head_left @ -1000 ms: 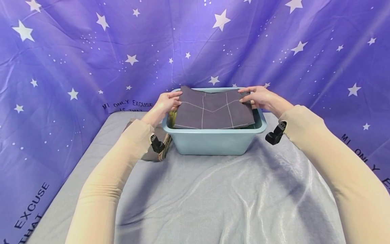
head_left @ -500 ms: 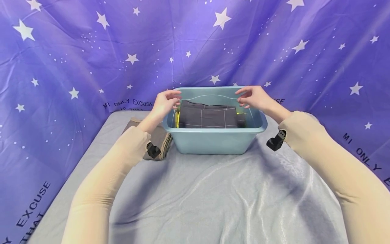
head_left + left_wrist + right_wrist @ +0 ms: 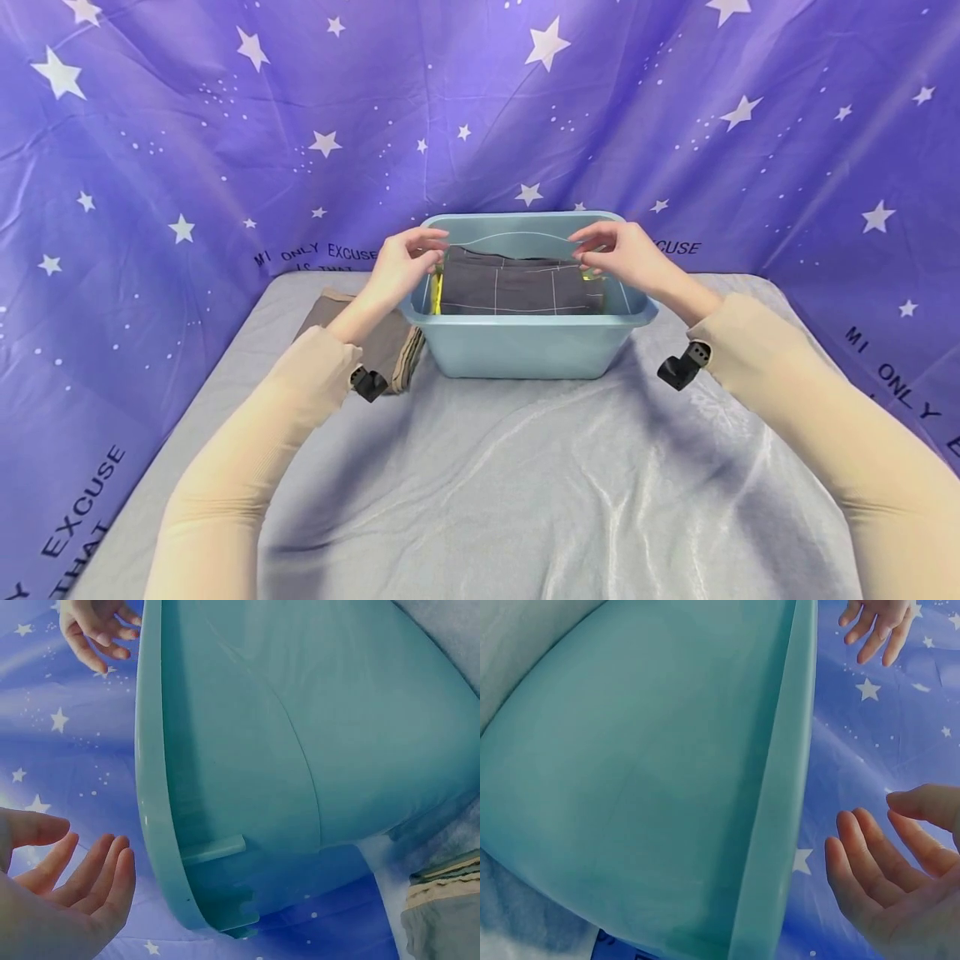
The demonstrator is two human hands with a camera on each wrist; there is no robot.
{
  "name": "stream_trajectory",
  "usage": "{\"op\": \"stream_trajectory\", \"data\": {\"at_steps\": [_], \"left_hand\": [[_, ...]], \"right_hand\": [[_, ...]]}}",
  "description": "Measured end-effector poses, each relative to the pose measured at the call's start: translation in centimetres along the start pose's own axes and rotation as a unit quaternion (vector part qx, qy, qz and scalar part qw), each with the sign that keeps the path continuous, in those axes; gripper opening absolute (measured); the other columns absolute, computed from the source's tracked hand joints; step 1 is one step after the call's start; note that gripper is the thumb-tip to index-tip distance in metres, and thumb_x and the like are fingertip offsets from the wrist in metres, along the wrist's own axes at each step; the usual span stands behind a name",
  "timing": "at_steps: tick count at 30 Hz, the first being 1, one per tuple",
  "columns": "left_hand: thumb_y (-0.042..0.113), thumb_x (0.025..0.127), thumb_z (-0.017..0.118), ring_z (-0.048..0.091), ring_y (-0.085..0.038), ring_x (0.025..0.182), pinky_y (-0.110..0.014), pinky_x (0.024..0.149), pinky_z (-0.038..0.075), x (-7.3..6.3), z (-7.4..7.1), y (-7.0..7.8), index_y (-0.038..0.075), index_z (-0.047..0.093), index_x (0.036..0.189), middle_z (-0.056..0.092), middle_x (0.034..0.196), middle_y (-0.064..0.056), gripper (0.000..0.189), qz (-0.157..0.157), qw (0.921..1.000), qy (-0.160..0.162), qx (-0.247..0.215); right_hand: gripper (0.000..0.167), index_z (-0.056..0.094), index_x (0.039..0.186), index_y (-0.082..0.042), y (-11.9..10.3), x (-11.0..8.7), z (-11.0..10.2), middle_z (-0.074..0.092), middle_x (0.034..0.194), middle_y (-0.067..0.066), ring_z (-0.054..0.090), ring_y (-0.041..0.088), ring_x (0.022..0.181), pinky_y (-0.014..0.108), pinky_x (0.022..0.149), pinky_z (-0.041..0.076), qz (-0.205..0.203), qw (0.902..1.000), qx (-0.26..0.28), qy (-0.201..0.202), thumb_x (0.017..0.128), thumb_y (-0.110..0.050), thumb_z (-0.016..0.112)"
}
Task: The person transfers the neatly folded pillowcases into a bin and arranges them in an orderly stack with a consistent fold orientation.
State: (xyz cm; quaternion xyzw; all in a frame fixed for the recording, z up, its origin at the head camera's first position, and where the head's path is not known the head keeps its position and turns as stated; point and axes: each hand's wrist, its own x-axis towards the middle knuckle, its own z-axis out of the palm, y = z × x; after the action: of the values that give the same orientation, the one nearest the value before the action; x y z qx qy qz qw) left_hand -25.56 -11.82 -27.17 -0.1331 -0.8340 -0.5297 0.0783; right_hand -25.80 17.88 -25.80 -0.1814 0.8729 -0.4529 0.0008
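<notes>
A dark grey folded cloth with thin white lines (image 3: 521, 287) lies inside the light blue plastic tub (image 3: 525, 350). My left hand (image 3: 402, 262) hovers over the tub's left end, thumb and fingers apart, holding nothing. Over the right end is my right hand (image 3: 626, 254), its fingers loosely bent and also holding nothing. Both wrist views confirm the gap between thumb and fingers on the left hand (image 3: 67, 885) and the right hand (image 3: 900, 877). Something yellow (image 3: 437, 292) shows at the cloth's left edge; most of it is hidden.
Left of the tub lies a folded brown-grey cloth with tan edges (image 3: 382, 342), partly behind my left forearm. A pale grey cover (image 3: 480, 483) spreads under everything. Close behind the tub hangs a purple curtain with white stars (image 3: 480, 100).
One second ago both hands held the dark cloth by its sides at the rim. They let go, and it dropped into the tub. Since then the right hand has shifted slightly left.
</notes>
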Motion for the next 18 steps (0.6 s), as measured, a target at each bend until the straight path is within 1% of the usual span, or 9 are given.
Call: {"op": "stream_trajectory", "data": {"at_steps": [5, 8, 13, 16, 18], "left_hand": [[0.001, 0.083, 0.053, 0.059, -0.02, 0.082, -0.028, 0.073, 0.048, -0.9, -0.2, 0.2, 0.003, 0.059, 0.111, 0.063, 0.102, -0.015, 0.029, 0.018, 0.9993, 0.003, 0.032], [0.003, 0.082, 0.053, 0.058, -0.024, 0.085, -0.03, 0.074, 0.046, -1.5, -0.3, 0.4, 0.004, 0.059, 0.111, 0.063, 0.103, -0.015, 0.029, 0.032, 0.9983, 0.005, 0.048], [0.006, 0.083, 0.055, 0.057, -0.023, 0.083, -0.03, 0.072, 0.045, -2.4, -0.5, 0.3, 0.004, 0.059, 0.111, 0.064, 0.102, -0.013, 0.028, 0.053, 0.9963, 0.005, 0.067], [0.005, 0.084, 0.055, 0.058, -0.022, 0.084, -0.03, 0.074, 0.045, -3.0, -0.6, 0.3, 0.004, 0.06, 0.11, 0.064, 0.101, -0.013, 0.027, 0.062, 0.9961, 0.007, 0.063], [0.004, 0.084, 0.054, 0.058, -0.022, 0.087, -0.031, 0.076, 0.045, -3.3, -0.7, 0.3, 0.004, 0.06, 0.11, 0.064, 0.101, -0.013, 0.027, 0.065, 0.9964, 0.009, 0.054]], "right_hand": [[0.029, 0.057, 0.11, 0.004, -0.3, -0.7, 0.4, 0.064, 0.093, 0.016, 0.059, 0.003, 0.066, 0.023, 0.064, 0.051, -0.015, 0.9999, -0.001, 0.002, 0.082, -0.002, 0.057], [0.029, 0.057, 0.111, 0.001, -0.5, -1.2, 0.7, 0.064, 0.094, 0.015, 0.059, 0.004, 0.068, 0.024, 0.067, 0.05, -0.017, 0.9998, -0.012, 0.001, 0.082, -0.004, 0.057], [0.029, 0.058, 0.11, 0.0, -0.8, -2.0, 1.1, 0.063, 0.096, 0.015, 0.059, 0.003, 0.069, 0.022, 0.068, 0.049, -0.03, 0.9995, -0.008, 0.001, 0.083, -0.006, 0.058], [0.028, 0.059, 0.11, 0.0, -0.8, -2.4, 1.4, 0.063, 0.094, 0.016, 0.059, 0.002, 0.069, 0.02, 0.067, 0.048, -0.057, 0.9983, -0.013, 0.0, 0.083, -0.007, 0.058], [0.028, 0.059, 0.11, -0.001, -0.8, -2.6, 1.6, 0.063, 0.094, 0.016, 0.06, 0.004, 0.07, 0.018, 0.066, 0.047, -0.075, 0.997, -0.019, -0.001, 0.083, -0.008, 0.058]]}}
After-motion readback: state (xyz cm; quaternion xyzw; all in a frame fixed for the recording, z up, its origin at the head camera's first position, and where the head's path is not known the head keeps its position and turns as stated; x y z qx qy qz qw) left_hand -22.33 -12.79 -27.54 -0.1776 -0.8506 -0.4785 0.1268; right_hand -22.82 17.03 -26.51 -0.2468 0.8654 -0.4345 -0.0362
